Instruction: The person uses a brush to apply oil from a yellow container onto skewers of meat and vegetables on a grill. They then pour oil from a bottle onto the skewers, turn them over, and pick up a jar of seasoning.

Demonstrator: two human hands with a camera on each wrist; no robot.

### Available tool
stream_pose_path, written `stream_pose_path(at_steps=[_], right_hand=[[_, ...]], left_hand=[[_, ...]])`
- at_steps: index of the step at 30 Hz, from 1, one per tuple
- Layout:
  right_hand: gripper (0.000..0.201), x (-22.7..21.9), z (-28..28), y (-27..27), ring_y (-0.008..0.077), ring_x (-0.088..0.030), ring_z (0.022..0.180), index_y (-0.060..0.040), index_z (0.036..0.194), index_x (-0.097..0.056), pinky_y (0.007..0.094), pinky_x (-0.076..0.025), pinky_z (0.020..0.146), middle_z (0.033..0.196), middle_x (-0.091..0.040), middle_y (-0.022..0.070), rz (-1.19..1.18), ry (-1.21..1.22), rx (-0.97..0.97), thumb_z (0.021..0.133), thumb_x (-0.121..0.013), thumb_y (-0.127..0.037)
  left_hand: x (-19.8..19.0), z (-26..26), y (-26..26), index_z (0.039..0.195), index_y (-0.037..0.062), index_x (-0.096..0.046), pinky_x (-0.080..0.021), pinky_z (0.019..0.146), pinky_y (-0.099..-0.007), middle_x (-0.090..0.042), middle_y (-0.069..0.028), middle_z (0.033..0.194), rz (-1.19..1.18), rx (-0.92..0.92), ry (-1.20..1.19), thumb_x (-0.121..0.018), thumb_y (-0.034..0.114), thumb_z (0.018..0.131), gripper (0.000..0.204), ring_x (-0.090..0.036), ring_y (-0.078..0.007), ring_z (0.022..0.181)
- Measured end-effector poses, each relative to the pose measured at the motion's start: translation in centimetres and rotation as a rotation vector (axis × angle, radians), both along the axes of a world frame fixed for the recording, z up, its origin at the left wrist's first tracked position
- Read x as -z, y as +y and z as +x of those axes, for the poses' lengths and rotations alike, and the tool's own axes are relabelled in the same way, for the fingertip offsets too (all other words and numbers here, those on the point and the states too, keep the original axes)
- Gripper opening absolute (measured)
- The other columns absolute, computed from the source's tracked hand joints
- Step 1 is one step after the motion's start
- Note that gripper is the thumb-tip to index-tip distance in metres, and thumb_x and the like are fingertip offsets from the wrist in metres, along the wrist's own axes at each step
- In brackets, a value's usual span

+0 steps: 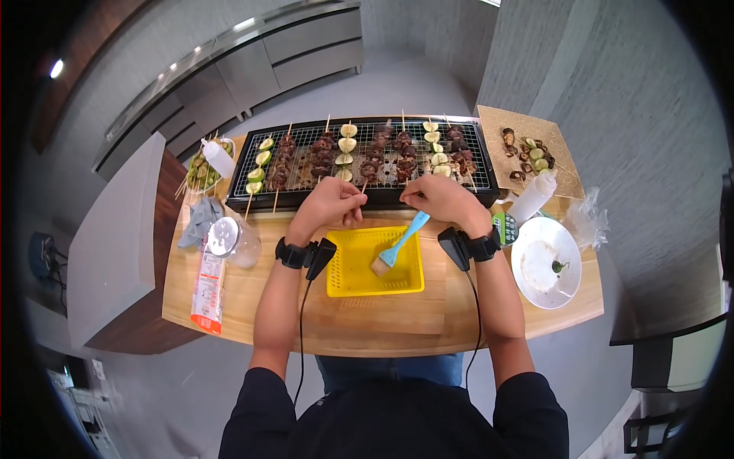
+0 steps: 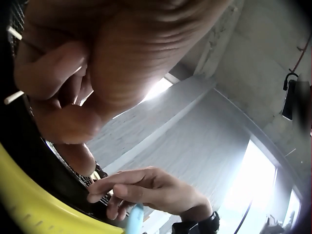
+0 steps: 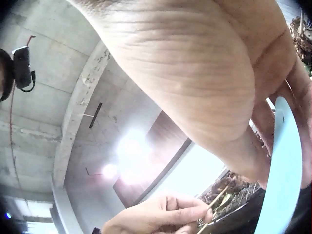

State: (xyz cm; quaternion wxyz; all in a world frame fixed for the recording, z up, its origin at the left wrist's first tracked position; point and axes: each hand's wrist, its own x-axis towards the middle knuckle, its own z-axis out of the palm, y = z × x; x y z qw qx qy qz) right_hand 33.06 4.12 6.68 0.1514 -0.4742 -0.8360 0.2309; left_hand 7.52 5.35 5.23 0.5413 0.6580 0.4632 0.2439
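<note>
At the front of the grill (image 1: 248,191), my left hand (image 1: 329,205) pinches the bare stick of a meat skewer (image 1: 372,159) between thumb and fingertips. The right wrist view shows this stick (image 3: 217,196) in the left hand (image 3: 161,214). My right hand (image 1: 447,200) is bent over the grill's front edge, fingertips close to the lower end of another meat skewer (image 1: 406,164). In the left wrist view, the right hand's (image 2: 151,190) fingers are loosely bent, with no stick showing between them. Below it, a blue basting brush (image 1: 405,239) leans in a yellow basket (image 1: 413,284).
Zucchini skewers (image 1: 347,144) lie among the meat ones. To the left are a squeeze bottle (image 1: 219,158), a lidded jar (image 1: 243,249), a grey cloth (image 1: 202,218) and a packet (image 1: 208,287). On the right stand another squeeze bottle (image 1: 533,196), a white plate (image 1: 527,287) and a board (image 1: 497,122) with food pieces.
</note>
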Motion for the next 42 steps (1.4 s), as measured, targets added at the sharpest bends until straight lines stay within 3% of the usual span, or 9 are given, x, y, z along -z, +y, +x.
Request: stream_pose_path(at_steps=[8, 20, 21, 25, 27, 42], right_hand=[[0.021, -0.1, 0.0, -0.3, 0.0315, -0.066, 0.079, -0.0016, 0.099, -0.072, 0.0369, -0.051, 0.073, 0.086, -0.07, 0.0157, -0.02, 0.018, 0.001, 0.087, -0.062, -0.016], [0.022, -0.5, 0.0, -0.3, 0.0318, -0.067, 0.084, -0.0019, 0.101, -0.071, 0.036, -0.052, 0.075, 0.092, -0.07, 0.0166, -0.013, 0.028, -0.043, 0.088, -0.061, -0.017], [0.019, -0.3, -0.1, -0.4, 0.0325, -0.066, 0.078, -0.0025, 0.095, -0.072, 0.0383, -0.052, 0.072, 0.083, -0.069, 0.0161, 0.03, 0.093, -0.039, 0.084, -0.063, -0.014], [0.019, -0.4, 0.0, -0.3, 0.0325, -0.066, 0.078, -0.0024, 0.096, -0.072, 0.0384, -0.052, 0.072, 0.083, -0.069, 0.0161, 0.019, 0.102, -0.051, 0.084, -0.063, -0.014], [0.022, -0.5, 0.1, -0.3, 0.032, -0.066, 0.082, -0.0014, 0.1, -0.071, 0.0362, -0.052, 0.074, 0.091, -0.07, 0.0167, -0.023, 0.058, -0.054, 0.088, -0.061, -0.016], [0.023, -0.2, 0.7, -0.1, 0.0313, -0.066, 0.082, -0.0026, 0.104, -0.07, 0.0368, -0.052, 0.074, 0.093, -0.07, 0.0156, -0.004, 0.063, -0.053, 0.087, -0.061, -0.016]], left_hand=[[-0.1, 0.0, 0.1, 0.092, -0.0069, -0.066, -0.044, 0.046, -0.019, -0.069, -0.0088, 0.069, -0.04, -0.015, -0.007, -0.062, 0.014, 0.093, 0.021, -0.062, -0.0081, 0.054], [1.0, 0.3, 0.8, 0.099, -0.0046, -0.067, -0.042, 0.045, -0.0153, -0.07, -0.0052, 0.077, -0.223, 0.108, -0.106, -0.061, 0.019, 0.095, 0.025, -0.059, -0.0029, 0.056], [0.9, 0.4, 0.8, 0.102, -0.005, -0.067, -0.042, 0.045, -0.015, -0.071, -0.0056, 0.081, -0.237, 0.118, -0.108, -0.061, 0.017, 0.095, 0.024, -0.06, -0.0028, 0.057], [1.2, 0.3, 0.9, 0.104, -0.0061, -0.065, -0.042, 0.045, -0.0151, -0.071, -0.007, 0.083, -0.232, 0.176, -0.183, -0.061, 0.015, 0.095, 0.024, -0.06, -0.0032, 0.058], [1.1, 0.4, 0.8, 0.106, -0.0075, -0.064, -0.042, 0.046, -0.0151, -0.072, -0.0081, 0.084, -0.239, 0.152, -0.182, -0.06, 0.013, 0.095, 0.024, -0.061, -0.0038, 0.058], [1.0, 0.1, 0.9, 0.105, -0.008, -0.065, -0.043, 0.046, -0.0173, -0.072, -0.0099, 0.083, -0.175, 0.066, -0.073, -0.061, 0.012, 0.093, 0.024, -0.062, -0.0055, 0.058]])
